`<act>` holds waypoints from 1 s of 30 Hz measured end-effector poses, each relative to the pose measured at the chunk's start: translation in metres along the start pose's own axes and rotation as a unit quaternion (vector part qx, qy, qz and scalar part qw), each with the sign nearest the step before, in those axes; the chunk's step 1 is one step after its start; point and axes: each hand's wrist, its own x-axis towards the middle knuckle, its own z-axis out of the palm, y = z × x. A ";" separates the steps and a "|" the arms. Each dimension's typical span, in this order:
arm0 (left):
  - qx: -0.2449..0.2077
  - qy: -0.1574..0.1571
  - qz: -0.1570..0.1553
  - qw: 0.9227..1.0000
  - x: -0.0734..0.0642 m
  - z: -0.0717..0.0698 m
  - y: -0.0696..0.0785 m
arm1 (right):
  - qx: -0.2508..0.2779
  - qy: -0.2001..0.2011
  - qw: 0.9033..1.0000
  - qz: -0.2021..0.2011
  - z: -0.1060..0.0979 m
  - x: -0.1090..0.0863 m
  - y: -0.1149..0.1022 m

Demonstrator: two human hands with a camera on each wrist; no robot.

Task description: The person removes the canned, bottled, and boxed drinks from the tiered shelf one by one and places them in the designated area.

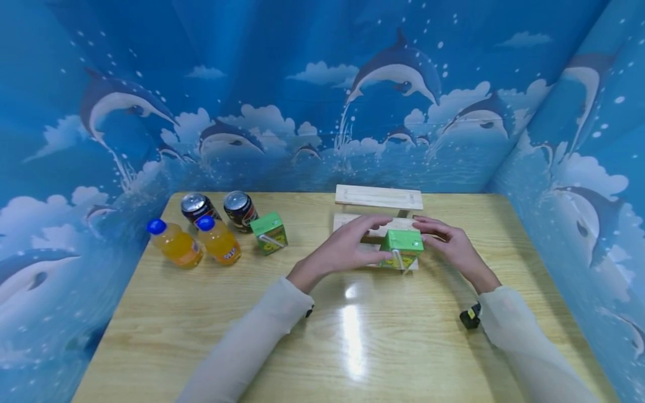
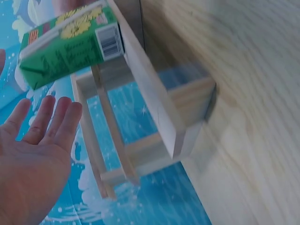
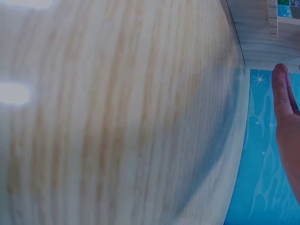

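A green juice box point(image 1: 403, 242) with a straw on its front rests on the lowest front board of a stepped wooden rack point(image 1: 378, 197). My left hand point(image 1: 349, 247) is at the box's left side, thumb near its front; whether the thumb touches cannot be told. In the left wrist view the fingers of that hand point(image 2: 40, 154) extend apart from the juice box point(image 2: 70, 44). To the box's right, my right hand point(image 1: 450, 246) lies close with loosely bent fingers, and contact is unclear. Only part of this hand point(image 3: 288, 122) enters the right wrist view.
Another green juice box point(image 1: 269, 234) stands left of the rack. Beyond it are two dark cans, one point(image 1: 241, 211) beside the other point(image 1: 198, 208), and two orange drink bottles point(image 1: 177, 246) with blue caps. A dolphin-print curtain point(image 1: 282, 101) borders the wooden table point(image 1: 262, 336).
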 end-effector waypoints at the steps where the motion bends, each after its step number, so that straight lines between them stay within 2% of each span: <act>1: 0.006 -0.001 0.005 1.000 0.001 0.003 0.000 | -0.001 0.000 1.000 0.001 0.000 0.000 0.000; 8: 0.019 -0.001 0.032 0.999 0.008 0.016 0.001 | -0.006 -0.001 1.000 0.000 0.000 0.000 0.002; 21: -0.016 0.032 0.011 0.999 0.008 0.027 0.002 | -0.006 0.002 1.000 -0.009 0.000 0.000 0.000; 30: -0.003 0.046 0.004 0.999 0.008 0.031 0.004 | -0.008 0.002 1.000 -0.012 0.000 0.000 0.001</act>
